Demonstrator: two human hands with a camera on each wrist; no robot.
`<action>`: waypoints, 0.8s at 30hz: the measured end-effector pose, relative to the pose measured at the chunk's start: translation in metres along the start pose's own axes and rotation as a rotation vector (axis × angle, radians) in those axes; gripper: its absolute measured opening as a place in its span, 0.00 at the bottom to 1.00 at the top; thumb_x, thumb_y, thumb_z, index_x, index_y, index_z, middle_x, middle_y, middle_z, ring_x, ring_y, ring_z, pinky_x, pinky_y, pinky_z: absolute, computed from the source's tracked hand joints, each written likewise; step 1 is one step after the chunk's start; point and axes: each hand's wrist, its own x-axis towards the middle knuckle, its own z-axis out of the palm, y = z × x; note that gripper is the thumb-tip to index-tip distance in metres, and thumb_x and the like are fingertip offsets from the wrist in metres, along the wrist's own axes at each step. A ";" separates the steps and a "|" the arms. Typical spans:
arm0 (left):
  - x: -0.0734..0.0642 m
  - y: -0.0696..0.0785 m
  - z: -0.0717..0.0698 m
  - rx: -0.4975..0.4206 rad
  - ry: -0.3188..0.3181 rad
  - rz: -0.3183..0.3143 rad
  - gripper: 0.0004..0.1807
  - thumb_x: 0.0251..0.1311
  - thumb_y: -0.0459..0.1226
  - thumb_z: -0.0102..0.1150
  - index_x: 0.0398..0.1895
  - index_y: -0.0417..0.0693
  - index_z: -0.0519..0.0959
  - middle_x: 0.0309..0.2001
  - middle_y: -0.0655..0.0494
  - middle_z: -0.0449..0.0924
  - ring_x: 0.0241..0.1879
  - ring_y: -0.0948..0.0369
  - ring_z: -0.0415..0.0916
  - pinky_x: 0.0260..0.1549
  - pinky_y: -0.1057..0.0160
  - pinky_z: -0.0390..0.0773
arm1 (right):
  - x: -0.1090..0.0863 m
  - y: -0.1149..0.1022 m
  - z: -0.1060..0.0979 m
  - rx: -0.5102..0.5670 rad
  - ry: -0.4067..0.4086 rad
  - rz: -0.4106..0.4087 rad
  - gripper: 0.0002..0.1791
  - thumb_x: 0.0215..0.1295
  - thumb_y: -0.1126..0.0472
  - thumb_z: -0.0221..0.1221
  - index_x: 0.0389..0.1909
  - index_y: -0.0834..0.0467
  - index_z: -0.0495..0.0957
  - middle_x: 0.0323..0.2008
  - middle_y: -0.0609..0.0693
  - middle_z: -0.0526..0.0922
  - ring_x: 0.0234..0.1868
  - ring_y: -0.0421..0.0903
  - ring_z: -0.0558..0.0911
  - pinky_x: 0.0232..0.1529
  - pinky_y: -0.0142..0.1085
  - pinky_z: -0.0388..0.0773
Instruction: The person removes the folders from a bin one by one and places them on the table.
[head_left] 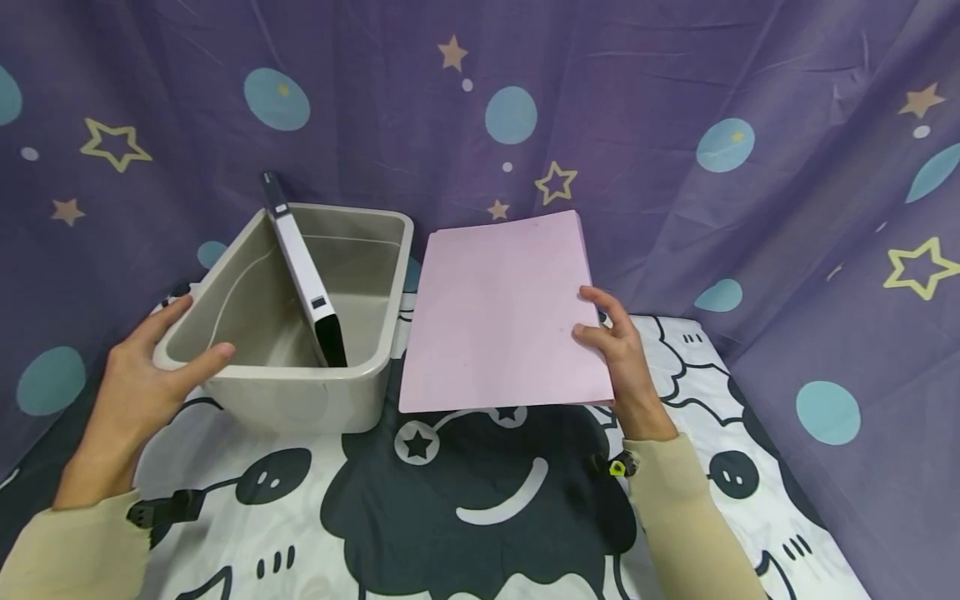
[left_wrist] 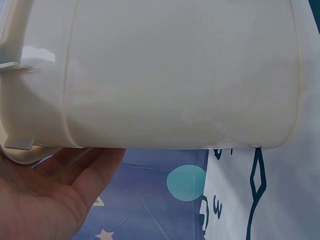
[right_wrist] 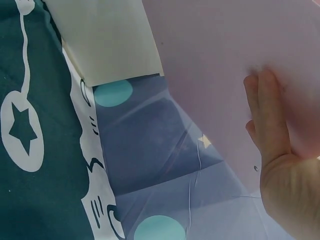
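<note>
A beige plastic bin (head_left: 292,396) stands at the left with its mouth facing up. At its near left corner my left hand (head_left: 146,379) grips the rim, thumb over the front edge. Part of that hand (left_wrist: 55,190) shows beside the bin's wall (left_wrist: 175,75) in the left wrist view. Inside the bin leans a slim white-and-black object (head_left: 303,267), its dark far end above the back rim. My right hand (head_left: 622,358) holds a flat pink folder (head_left: 502,317) by its right edge, to the right of the bin. The right wrist view shows fingers (right_wrist: 272,110) spread against the folder's face (right_wrist: 210,60).
A white and dark cloth with cartoon faces (head_left: 487,483) covers the surface underneath. Purple curtain fabric with stars and blue dots (head_left: 630,125) hangs behind the bin and folder, and along both sides.
</note>
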 end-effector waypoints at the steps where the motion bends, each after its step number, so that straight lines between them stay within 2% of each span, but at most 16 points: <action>1: 0.000 0.000 0.000 0.004 0.002 -0.001 0.47 0.57 0.45 0.65 0.76 0.65 0.48 0.69 0.36 0.56 0.55 0.35 0.58 0.40 0.30 0.68 | 0.000 0.000 0.000 0.000 -0.003 0.000 0.27 0.66 0.72 0.50 0.64 0.51 0.65 0.33 0.50 0.85 0.27 0.45 0.84 0.23 0.37 0.80; 4: 0.000 0.000 -0.001 0.013 0.006 0.000 0.47 0.57 0.46 0.65 0.75 0.67 0.49 0.68 0.36 0.58 0.54 0.36 0.60 0.37 0.36 0.70 | -0.001 0.002 0.000 -0.002 -0.008 0.001 0.27 0.67 0.72 0.50 0.65 0.52 0.64 0.33 0.50 0.85 0.28 0.45 0.84 0.24 0.37 0.80; 11: 0.000 -0.001 -0.001 0.016 0.002 0.002 0.47 0.56 0.48 0.66 0.75 0.68 0.49 0.67 0.35 0.58 0.53 0.37 0.60 0.35 0.42 0.72 | -0.003 0.005 0.000 -0.045 0.018 0.004 0.27 0.66 0.71 0.51 0.65 0.53 0.64 0.33 0.50 0.85 0.28 0.45 0.85 0.24 0.36 0.80; 18: 0.002 -0.001 -0.002 0.032 0.001 -0.004 0.47 0.56 0.47 0.66 0.75 0.65 0.50 0.67 0.36 0.59 0.51 0.40 0.62 0.27 0.67 0.69 | -0.005 0.008 0.000 -0.047 0.014 0.014 0.27 0.66 0.71 0.51 0.65 0.52 0.64 0.34 0.50 0.85 0.30 0.45 0.84 0.26 0.38 0.80; 21: 0.002 -0.001 -0.002 0.032 0.005 0.000 0.47 0.55 0.47 0.67 0.75 0.63 0.51 0.66 0.35 0.60 0.49 0.42 0.62 0.24 0.73 0.67 | -0.006 0.009 -0.001 -0.050 0.007 0.016 0.27 0.66 0.70 0.51 0.65 0.52 0.64 0.35 0.50 0.85 0.30 0.45 0.85 0.25 0.38 0.80; 24: 0.003 -0.001 -0.002 0.030 0.009 0.003 0.47 0.55 0.46 0.67 0.75 0.61 0.51 0.66 0.35 0.60 0.49 0.42 0.63 0.24 0.74 0.66 | -0.007 0.011 -0.002 -0.049 0.002 0.013 0.27 0.66 0.71 0.50 0.65 0.53 0.63 0.36 0.50 0.85 0.30 0.45 0.85 0.25 0.38 0.80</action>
